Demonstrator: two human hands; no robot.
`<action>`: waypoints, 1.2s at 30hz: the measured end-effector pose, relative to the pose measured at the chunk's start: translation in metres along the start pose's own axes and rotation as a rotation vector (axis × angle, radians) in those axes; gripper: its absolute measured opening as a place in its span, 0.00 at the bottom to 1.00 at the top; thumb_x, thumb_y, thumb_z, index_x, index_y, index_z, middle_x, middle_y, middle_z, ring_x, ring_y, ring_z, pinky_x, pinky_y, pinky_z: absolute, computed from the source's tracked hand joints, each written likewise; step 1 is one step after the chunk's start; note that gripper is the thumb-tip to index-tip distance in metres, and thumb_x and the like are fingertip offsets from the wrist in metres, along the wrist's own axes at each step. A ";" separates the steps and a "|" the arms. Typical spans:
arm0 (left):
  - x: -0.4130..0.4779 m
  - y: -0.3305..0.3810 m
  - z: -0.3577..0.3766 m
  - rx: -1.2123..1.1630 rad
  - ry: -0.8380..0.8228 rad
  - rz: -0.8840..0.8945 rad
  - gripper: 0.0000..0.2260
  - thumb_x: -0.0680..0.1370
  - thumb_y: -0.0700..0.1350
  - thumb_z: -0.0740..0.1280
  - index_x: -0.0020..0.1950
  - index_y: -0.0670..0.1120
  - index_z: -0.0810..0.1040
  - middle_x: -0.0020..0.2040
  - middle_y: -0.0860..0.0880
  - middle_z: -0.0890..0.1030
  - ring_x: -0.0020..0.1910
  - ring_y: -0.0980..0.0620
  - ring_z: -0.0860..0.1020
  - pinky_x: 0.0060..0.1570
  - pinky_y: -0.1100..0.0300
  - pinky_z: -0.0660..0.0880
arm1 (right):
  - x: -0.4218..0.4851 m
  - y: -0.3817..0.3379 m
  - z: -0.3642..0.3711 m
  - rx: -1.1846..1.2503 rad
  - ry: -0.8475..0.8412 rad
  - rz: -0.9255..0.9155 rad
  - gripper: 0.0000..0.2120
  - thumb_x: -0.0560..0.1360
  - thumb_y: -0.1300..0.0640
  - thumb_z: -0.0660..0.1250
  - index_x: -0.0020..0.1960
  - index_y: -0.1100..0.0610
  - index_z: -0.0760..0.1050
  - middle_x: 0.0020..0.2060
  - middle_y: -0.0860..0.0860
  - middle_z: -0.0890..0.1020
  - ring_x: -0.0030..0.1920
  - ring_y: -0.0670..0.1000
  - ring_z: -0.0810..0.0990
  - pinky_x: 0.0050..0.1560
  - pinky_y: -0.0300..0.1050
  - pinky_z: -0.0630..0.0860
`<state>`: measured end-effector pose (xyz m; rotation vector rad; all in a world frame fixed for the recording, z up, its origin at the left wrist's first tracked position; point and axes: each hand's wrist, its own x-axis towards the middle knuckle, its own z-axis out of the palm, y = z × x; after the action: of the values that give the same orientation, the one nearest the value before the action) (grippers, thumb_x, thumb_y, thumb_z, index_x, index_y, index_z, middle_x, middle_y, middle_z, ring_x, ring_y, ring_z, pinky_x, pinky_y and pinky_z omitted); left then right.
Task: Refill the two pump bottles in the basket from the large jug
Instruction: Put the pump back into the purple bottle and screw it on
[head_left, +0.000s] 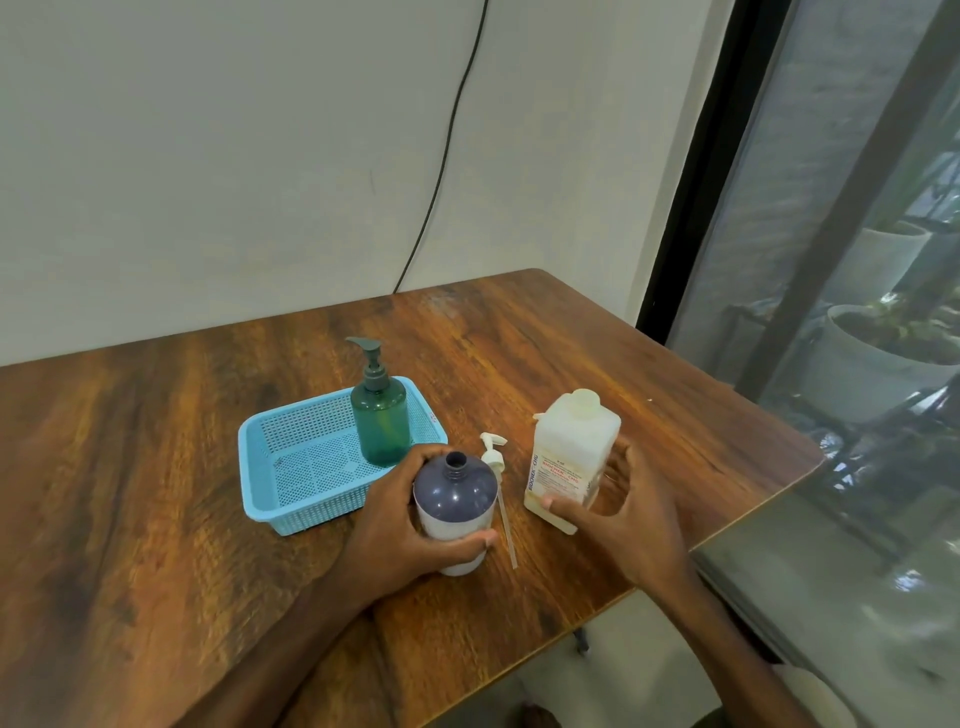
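Note:
A dark blue bottle (454, 493) with a pale lower body stands on the wooden table, its neck open and pump off. My left hand (395, 525) grips it around the body. Its white pump (493, 457) with a long dip tube lies on the table just right of it. The large whitish jug (571, 452) stands to the right with no cap on its mouth. My right hand (634, 519) wraps around its lower part, thumb on the labelled front and fingers behind its right side. A green pump bottle (379, 421) stands upright in the light blue basket (291, 467).
The basket sits left of the bottles on the wooden table (156, 467). The table's right edge (727, 535) runs close to the jug, beside a glass window wall. A black cable (447, 145) hangs down the wall behind.

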<state>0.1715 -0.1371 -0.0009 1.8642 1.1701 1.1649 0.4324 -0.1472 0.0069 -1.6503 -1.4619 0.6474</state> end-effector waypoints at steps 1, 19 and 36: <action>0.000 0.000 0.000 -0.003 -0.002 0.000 0.36 0.61 0.56 0.85 0.65 0.57 0.74 0.59 0.64 0.82 0.58 0.59 0.82 0.53 0.64 0.81 | -0.003 0.001 -0.001 0.026 0.000 0.001 0.49 0.59 0.38 0.82 0.74 0.46 0.63 0.71 0.43 0.73 0.63 0.41 0.75 0.50 0.30 0.73; 0.000 0.005 -0.011 0.083 -0.018 0.094 0.34 0.63 0.59 0.85 0.65 0.54 0.78 0.58 0.61 0.84 0.57 0.58 0.83 0.54 0.65 0.80 | -0.063 -0.049 0.004 -0.067 0.174 -0.462 0.13 0.76 0.60 0.73 0.54 0.45 0.76 0.52 0.37 0.80 0.55 0.39 0.79 0.50 0.29 0.78; -0.014 -0.002 -0.030 0.110 0.063 0.134 0.33 0.62 0.54 0.87 0.63 0.61 0.77 0.59 0.66 0.83 0.58 0.61 0.83 0.55 0.71 0.77 | 0.009 -0.068 0.093 -0.581 -0.266 -0.272 0.06 0.81 0.57 0.66 0.57 0.55 0.77 0.57 0.54 0.80 0.54 0.52 0.79 0.54 0.47 0.81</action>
<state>0.1408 -0.1476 0.0045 2.0287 1.1800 1.2629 0.3216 -0.1166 0.0154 -1.7801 -2.1738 0.3068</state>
